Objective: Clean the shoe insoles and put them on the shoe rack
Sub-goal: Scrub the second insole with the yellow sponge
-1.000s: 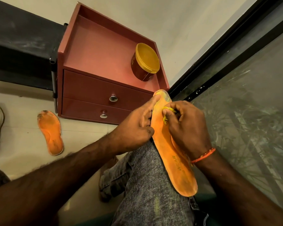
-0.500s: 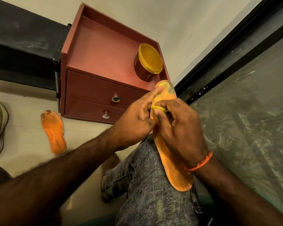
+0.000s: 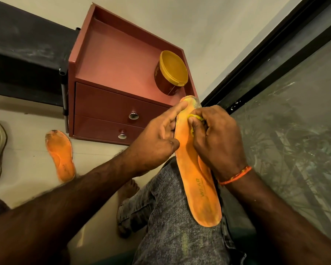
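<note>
An orange shoe insole [image 3: 196, 180] lies lengthwise along the person's raised knee, heel end nearest the camera, toe end pointing toward a red-brown drawer unit [image 3: 111, 104]. The left hand [image 3: 157, 142] steadies the insole's left edge — index finger stretched up to the toe, thumb pressing the face. The right hand [image 3: 216, 138] has its fingers curled tight on a small yellow cloth [image 3: 194, 119], pressed to the insole just below the toe. A hard rub could likely slide the insole off the knee — only fingertips brace it. A second insole [image 3: 60, 155] lies on the floor beside the unit's left front corner.
</note>
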